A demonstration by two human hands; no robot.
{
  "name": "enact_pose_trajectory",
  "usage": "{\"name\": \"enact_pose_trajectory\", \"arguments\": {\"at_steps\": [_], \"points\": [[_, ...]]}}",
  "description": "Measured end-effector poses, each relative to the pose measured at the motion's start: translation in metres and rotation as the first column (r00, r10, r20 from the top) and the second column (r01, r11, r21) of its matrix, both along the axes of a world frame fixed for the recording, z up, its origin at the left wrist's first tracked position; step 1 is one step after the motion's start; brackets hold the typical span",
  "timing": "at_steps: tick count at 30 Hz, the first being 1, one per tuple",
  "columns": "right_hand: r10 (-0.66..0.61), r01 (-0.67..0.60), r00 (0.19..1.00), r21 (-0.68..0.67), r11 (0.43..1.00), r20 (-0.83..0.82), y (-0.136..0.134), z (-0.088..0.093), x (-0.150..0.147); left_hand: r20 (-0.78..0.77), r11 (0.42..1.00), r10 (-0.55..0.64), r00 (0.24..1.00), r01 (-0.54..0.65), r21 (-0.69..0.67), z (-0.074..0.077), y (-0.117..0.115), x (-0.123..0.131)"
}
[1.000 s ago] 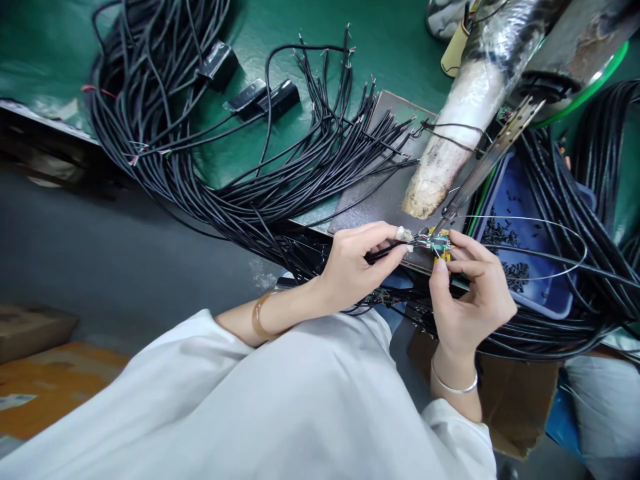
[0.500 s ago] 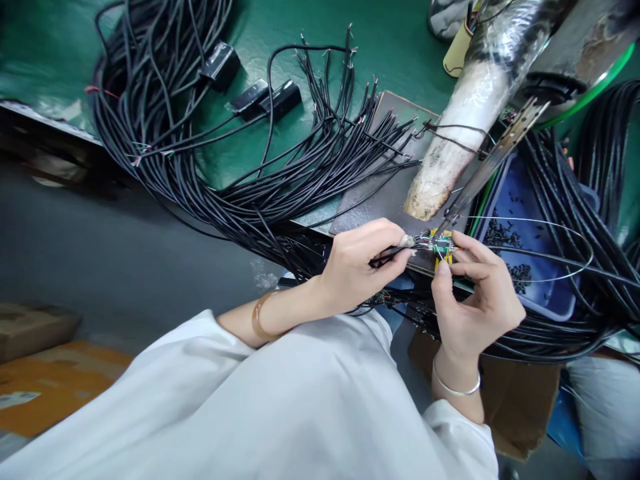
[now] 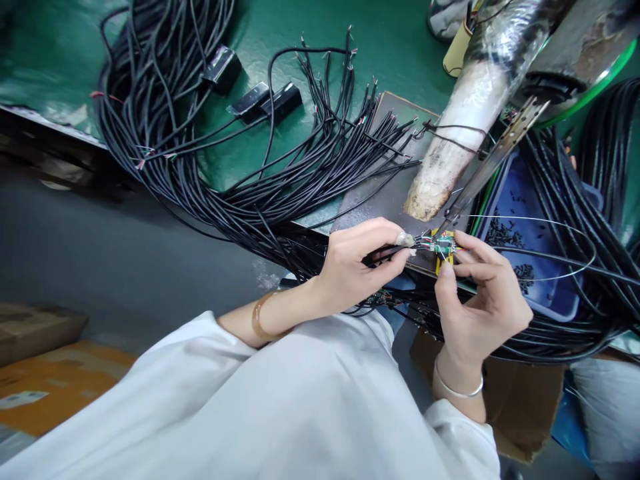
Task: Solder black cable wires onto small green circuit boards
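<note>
My left hand (image 3: 357, 263) is closed on black cables (image 3: 383, 255), with coverings on the thumb and a fingertip. Thin coloured wires run from their ends to a small green circuit board (image 3: 443, 245) with yellow edges. Fingers and thumb of my right hand (image 3: 483, 293) pinch that board from the right and below. Over the board stands the tip of a fixed soldering iron (image 3: 463, 197), at or very near the wire ends; contact cannot be made out. A thin strand of solder wire (image 3: 550, 220) loops out to the right.
A large bundle of black cables (image 3: 240, 200) covers the left of the green bench (image 3: 400, 40), beside black boxes (image 3: 285, 100). A wrapped white tube (image 3: 443, 167) hangs near the iron. To the right sit a blue tray (image 3: 555, 303) with small black pieces and more coiled cables (image 3: 607, 153).
My right hand has shifted very slightly right and down, still pinching the board. My left hand has barely moved and keeps its hold on the cables.
</note>
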State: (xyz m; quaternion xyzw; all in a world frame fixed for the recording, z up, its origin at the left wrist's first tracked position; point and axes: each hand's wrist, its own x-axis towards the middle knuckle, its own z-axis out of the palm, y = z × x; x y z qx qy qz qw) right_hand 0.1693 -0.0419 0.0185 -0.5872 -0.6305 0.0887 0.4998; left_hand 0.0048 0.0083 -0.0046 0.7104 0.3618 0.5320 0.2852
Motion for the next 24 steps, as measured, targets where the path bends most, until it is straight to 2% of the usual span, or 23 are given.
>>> {"name": "enact_pose_trajectory", "arguments": {"at_steps": [5,7,10,14,18,24], "points": [[0.0,-0.033,0.984,-0.185,0.982,-0.177,-0.001,-0.001,0.009,0.04,0.996,-0.083,0.996,0.084,-0.033,-0.006,0.002,-0.006],[0.002,-0.05,0.977,-0.221,0.974,-0.214,-0.002,-0.001,0.012,0.049,0.989,-0.133,0.99,0.136,-0.059,-0.008,0.004,-0.008],[0.014,-0.051,0.985,-0.209,0.977,-0.173,-0.002,-0.001,0.013,0.045,0.983,-0.171,0.984,0.174,-0.065,-0.008,0.007,-0.01],[0.024,-0.033,0.998,-0.149,0.988,-0.063,0.0,0.0,0.01,-0.052,0.988,-0.15,0.987,0.151,0.02,-0.008,0.007,-0.009],[0.032,-0.034,0.999,-0.119,0.992,-0.022,0.001,0.002,0.009,-0.13,0.984,-0.13,0.983,0.144,0.105,-0.009,0.003,-0.006],[0.043,-0.038,0.998,-0.088,0.995,0.046,0.003,0.007,0.008,-0.183,0.981,-0.117,0.976,0.143,0.134,-0.008,0.0,-0.004]]}}
